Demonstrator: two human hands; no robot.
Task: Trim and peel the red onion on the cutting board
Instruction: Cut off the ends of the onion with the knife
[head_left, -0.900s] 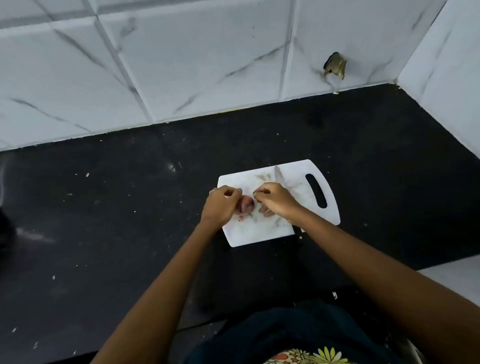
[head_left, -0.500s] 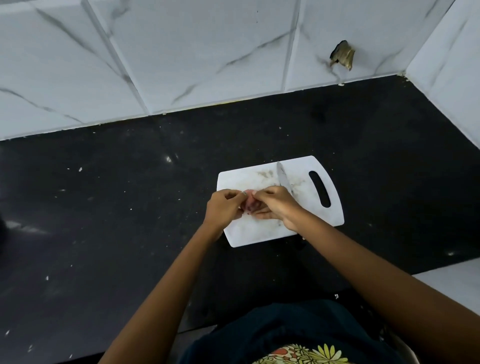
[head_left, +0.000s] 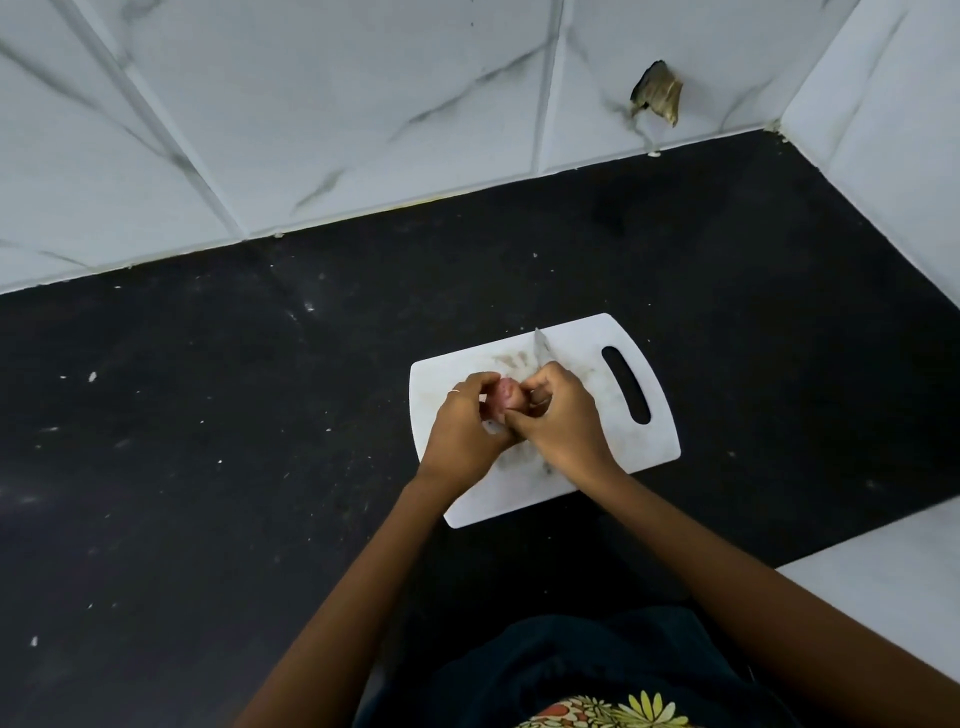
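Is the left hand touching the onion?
Touching. The head view shows the left hand with its fingers curled around the onion, no gap between them, above the board.

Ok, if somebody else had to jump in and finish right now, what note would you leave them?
Left hand: closed around the red onion, holding it over the white cutting board.
Right hand: fingers on the onion's other side; a knife blade sticks out past this hand toward the wall, so it seems to be holding the knife too.
Done: the onion looks pale pink where it shows, so some skin seems to be off. The hands hide the rest.
Left: check both ends are trimmed, pull off any remaining skin, set the onion down on the board.
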